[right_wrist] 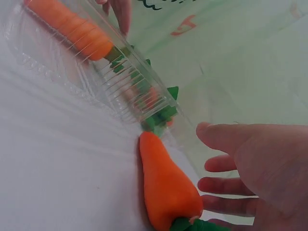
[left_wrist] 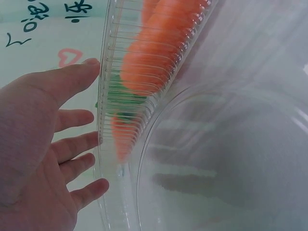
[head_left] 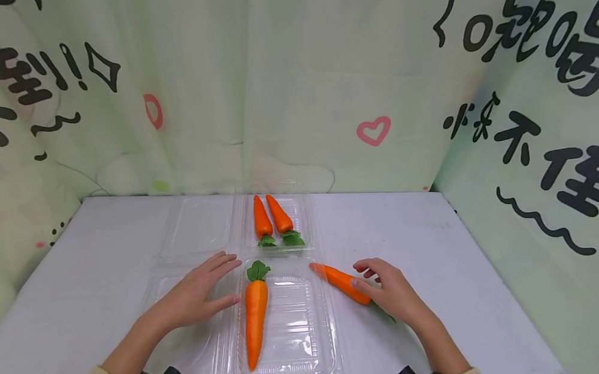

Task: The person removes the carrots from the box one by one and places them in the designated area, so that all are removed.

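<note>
We have our left hand [head_left: 198,290], fingers spread, beside the left edge of the front clear tray [head_left: 298,337], where one carrot [head_left: 257,317] lies leaves-away from us. Our right hand [head_left: 390,289], fingers parted, is at the leafy end of a loose carrot [head_left: 343,282] on the counter [head_left: 390,226]; we cannot tell if they touch. Two carrots [head_left: 262,219] lie in the back tray [head_left: 300,208].

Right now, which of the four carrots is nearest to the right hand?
The carrot mostly on the table, beside the right hand; the other three carrots lie inside containers, farther away.
</note>
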A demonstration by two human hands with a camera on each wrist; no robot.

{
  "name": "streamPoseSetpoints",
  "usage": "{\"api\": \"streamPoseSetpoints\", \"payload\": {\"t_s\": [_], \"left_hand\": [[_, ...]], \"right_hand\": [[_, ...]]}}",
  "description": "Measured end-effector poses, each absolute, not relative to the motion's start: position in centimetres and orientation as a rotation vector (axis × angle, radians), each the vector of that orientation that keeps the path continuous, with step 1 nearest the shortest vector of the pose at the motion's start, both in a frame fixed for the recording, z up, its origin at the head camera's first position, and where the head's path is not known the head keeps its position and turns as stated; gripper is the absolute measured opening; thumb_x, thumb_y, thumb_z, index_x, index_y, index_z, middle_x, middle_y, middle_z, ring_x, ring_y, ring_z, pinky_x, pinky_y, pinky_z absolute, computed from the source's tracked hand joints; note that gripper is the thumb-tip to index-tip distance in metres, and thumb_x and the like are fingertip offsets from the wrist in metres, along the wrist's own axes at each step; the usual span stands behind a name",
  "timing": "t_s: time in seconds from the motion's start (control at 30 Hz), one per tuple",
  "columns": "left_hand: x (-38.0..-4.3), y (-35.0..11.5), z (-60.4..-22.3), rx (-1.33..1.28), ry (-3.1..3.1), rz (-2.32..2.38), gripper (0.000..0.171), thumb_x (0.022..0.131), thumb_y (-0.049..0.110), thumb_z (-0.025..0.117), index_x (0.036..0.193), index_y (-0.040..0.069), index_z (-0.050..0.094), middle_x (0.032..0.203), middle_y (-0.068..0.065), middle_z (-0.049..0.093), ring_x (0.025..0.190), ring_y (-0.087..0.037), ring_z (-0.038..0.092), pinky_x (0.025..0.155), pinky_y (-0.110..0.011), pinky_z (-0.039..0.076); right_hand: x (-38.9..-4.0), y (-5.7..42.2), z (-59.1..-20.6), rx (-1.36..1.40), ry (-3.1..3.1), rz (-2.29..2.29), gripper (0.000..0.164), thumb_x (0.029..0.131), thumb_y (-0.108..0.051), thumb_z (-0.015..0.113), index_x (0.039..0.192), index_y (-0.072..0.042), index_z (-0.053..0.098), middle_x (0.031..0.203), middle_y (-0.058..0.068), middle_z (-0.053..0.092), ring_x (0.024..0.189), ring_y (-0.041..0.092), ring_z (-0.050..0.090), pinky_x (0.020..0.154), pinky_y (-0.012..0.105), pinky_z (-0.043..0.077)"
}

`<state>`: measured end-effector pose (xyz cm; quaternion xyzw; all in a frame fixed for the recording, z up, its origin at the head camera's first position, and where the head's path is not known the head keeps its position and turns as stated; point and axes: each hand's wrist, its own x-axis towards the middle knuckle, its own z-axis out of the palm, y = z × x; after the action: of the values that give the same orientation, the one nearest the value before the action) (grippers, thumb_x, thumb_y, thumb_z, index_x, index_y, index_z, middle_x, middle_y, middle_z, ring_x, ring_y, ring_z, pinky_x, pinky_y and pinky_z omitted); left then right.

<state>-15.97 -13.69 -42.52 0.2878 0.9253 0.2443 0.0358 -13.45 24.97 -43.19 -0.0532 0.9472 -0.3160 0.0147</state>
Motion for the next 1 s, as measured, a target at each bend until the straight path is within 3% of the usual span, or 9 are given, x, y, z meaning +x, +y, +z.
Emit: {"api": "streamPoseSetpoints", "payload": {"t_s": [0.53, 1.0], "left_hand": [[-16.0, -13.7, -42.6, 0.898, 2.841, 0.759, 0.066, 0.088, 0.041, 0.068, 0.144, 0.012, 0.046, 0.150, -0.011, 0.043, 0.141, -0.038, 0.034, 0.108, -0.060, 0.038], [-16.0, -13.7, -42.4, 0.894, 2.822, 0.760, 0.066, 0.088, 0.040, 0.068, 0.143, 0.012, 0.046, 0.150, -0.012, 0.043, 0.138, -0.036, 0.040, 0.108, -0.057, 0.039]], "right_hand": [[-13.8, 23.6, -41.5, -0.326, 2.976, -1.037, 0.034, 0.090, -0.025, 0.068, 0.120, -0.011, 0.063, 0.117, 0.007, 0.065, 0.101, 0.018, 0.059, 0.089, 0.038, 0.054], [-13.9, 21.9, -40.5, -0.411, 2.950, -1.100, 0.033, 0.091, -0.025, 0.067, 0.120, -0.011, 0.063, 0.116, 0.005, 0.065, 0.102, 0.020, 0.060, 0.089, 0.041, 0.056]]}}
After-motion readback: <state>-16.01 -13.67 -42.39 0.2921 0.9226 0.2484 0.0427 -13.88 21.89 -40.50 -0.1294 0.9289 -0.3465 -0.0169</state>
